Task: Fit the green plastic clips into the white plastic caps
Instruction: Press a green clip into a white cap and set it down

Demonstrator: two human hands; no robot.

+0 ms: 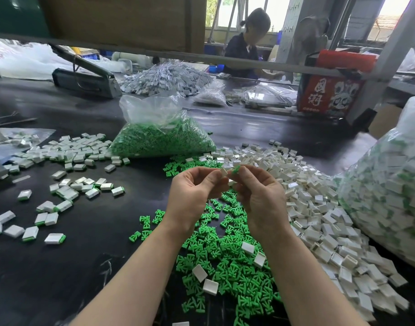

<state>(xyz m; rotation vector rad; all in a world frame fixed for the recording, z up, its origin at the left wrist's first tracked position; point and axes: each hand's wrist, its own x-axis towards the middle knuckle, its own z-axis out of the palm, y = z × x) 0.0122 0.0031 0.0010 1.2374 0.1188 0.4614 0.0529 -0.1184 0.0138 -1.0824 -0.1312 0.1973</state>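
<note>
both hands are up over the middle of the dark worktable (pixel 88 267), fingertips almost meeting. the left hand (pixel 193 191) pinches a single white cap (pixel 224 172) between thumb and fingers, and the right hand (pixel 256 191) pinches a green clip (pixel 235 170) just beside it, the two parts touching or very nearly so. from here i can't tell whether the clip has entered the cap's mouth at all; it looks like the lining-up stage of one fit, not the finished push.

under the wrists, toward the near edge, lies the loose heap of green clips (pixel 237 274) with a few stray caps on it. the pile of empty white caps (pixel 314 208) runs along the right side of the table. the done pieces, white with a green end showing (pixel 67 191), are scattered over the left side. a clear bag of more clips (pixel 161 135) sits behind, toward the table's middle.

the next move, i'd say, calls for squaring the clip to the cap's open end and pressing it straight in until it seats. if it goes in crooked it would likely jam. then the piece would go with the others on the left.
</note>
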